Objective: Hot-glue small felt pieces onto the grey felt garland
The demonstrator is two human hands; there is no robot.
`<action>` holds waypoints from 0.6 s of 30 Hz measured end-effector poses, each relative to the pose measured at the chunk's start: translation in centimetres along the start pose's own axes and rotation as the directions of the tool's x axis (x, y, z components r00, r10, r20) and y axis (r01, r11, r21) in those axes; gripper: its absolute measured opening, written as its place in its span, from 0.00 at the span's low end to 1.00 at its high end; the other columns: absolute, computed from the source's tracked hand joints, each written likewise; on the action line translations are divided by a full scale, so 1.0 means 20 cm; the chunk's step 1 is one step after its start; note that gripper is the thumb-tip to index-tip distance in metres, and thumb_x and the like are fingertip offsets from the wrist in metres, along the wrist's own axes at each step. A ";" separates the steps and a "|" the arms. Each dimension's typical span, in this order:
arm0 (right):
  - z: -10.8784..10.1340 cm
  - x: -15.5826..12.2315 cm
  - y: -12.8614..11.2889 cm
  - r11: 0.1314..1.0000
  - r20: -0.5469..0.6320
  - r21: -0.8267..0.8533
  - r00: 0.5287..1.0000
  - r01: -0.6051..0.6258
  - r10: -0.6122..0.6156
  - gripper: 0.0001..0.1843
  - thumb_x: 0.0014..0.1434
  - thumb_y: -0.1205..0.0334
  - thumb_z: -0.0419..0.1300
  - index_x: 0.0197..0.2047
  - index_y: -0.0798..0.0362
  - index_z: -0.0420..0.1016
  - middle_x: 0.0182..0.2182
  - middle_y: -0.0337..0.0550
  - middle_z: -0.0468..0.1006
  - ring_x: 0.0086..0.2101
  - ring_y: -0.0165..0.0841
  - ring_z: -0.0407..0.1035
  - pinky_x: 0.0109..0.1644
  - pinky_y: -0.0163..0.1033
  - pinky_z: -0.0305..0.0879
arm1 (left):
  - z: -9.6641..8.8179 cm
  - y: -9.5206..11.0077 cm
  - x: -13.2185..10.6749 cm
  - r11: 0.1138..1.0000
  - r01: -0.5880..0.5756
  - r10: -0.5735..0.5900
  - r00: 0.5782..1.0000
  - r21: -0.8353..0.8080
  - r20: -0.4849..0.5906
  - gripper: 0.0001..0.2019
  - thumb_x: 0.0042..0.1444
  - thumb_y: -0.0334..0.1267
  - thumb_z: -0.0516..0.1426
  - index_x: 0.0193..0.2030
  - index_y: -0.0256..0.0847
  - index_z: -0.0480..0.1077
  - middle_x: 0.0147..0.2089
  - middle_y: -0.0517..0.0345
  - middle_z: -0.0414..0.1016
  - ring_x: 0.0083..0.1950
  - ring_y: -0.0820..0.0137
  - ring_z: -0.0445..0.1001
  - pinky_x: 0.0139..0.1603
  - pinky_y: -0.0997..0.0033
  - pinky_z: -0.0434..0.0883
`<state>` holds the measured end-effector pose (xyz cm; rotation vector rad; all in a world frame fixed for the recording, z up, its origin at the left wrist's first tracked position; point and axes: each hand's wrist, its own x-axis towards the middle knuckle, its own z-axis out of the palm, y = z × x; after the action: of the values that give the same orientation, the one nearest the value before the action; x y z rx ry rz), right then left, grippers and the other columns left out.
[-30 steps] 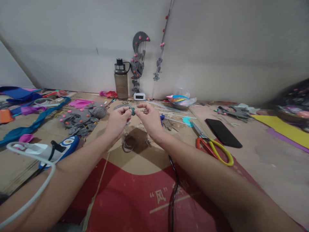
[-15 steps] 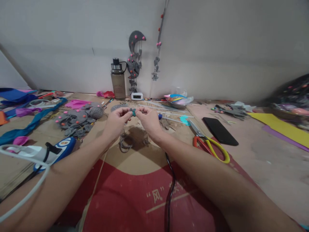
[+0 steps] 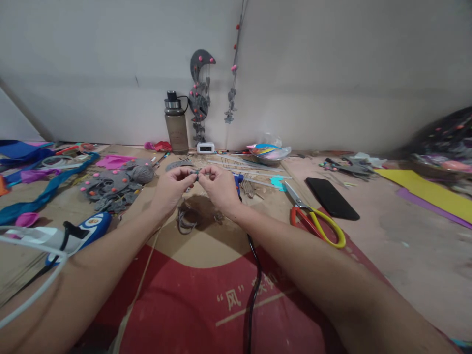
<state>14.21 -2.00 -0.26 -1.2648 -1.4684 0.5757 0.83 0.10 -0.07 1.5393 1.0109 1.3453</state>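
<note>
My left hand (image 3: 173,186) and my right hand (image 3: 218,188) meet fingertip to fingertip above the cardboard. Pinched between both is a small teal piece (image 3: 196,174), mostly covered by my fingers, so its exact kind is unclear. On the cardboard below my hands lies a loose coil of grey cord (image 3: 186,220). Just beyond my right hand a blue glue gun (image 3: 239,181) is partly hidden, and a black cable (image 3: 254,265) runs toward me under my right forearm. A turquoise scrap (image 3: 278,182) lies to the right.
Scissors with red and yellow handles (image 3: 313,216) and a black phone (image 3: 332,198) lie right. A bottle (image 3: 177,129) and small white clock (image 3: 205,148) stand by the wall. Grey felt pieces with coloured pompoms (image 3: 110,186) lie left, near a blue-and-white device (image 3: 92,228).
The view has shifted slightly, so the scene sits a little further left. The teal piece shows less between my fingertips, and more of the blue glue gun appears.
</note>
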 end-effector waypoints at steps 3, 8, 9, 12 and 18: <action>0.00 0.00 0.00 1.000 -0.002 -0.015 1.000 0.000 0.000 0.09 0.53 0.57 0.56 0.32 0.53 0.73 0.18 0.32 0.63 0.21 0.24 0.53 0.25 0.31 0.45 | -0.02 0.00 0.01 1.000 -0.006 0.005 0.999 0.031 0.039 0.10 0.44 0.42 0.63 0.29 0.38 0.72 0.25 0.62 0.68 0.24 0.77 0.62 0.25 0.76 0.58; 0.01 0.00 0.02 1.000 -0.006 -0.011 1.000 -0.007 0.007 0.10 0.54 0.56 0.56 0.33 0.53 0.75 0.19 0.33 0.67 0.21 0.25 0.56 0.26 0.32 0.48 | -0.05 0.00 0.03 0.982 -0.065 0.052 0.996 0.175 0.079 0.11 0.45 0.44 0.62 0.29 0.37 0.72 0.26 0.60 0.69 0.26 0.75 0.63 0.28 0.74 0.59; 0.02 0.00 0.02 1.000 -0.006 0.003 1.000 -0.008 0.008 0.11 0.54 0.56 0.56 0.33 0.53 0.75 0.20 0.34 0.69 0.22 0.26 0.58 0.27 0.32 0.50 | -0.06 0.00 0.04 0.973 -0.080 0.064 0.995 0.218 0.078 0.11 0.45 0.44 0.61 0.29 0.37 0.72 0.26 0.60 0.70 0.26 0.75 0.63 0.28 0.74 0.60; 0.03 0.00 0.04 0.997 0.011 0.072 1.000 -0.012 0.012 0.11 0.54 0.55 0.56 0.32 0.53 0.75 0.25 0.37 0.74 0.26 0.27 0.63 0.30 0.32 0.55 | -0.05 0.02 0.02 0.935 -0.094 0.079 0.995 0.341 0.057 0.10 0.46 0.43 0.59 0.30 0.37 0.72 0.26 0.60 0.70 0.26 0.74 0.63 0.28 0.74 0.60; 0.05 -0.01 0.04 0.992 0.084 0.118 0.996 -0.052 0.042 0.13 0.54 0.56 0.56 0.40 0.53 0.75 0.25 0.36 0.73 0.25 0.27 0.62 0.30 0.32 0.56 | -0.08 0.02 0.03 0.889 -0.085 0.100 0.995 0.450 -0.009 0.09 0.46 0.41 0.56 0.29 0.37 0.70 0.24 0.62 0.67 0.25 0.74 0.61 0.27 0.74 0.58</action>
<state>13.58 -1.54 -1.41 -1.1962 -1.4510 0.7437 -0.68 0.62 0.65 1.9323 1.3536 1.2574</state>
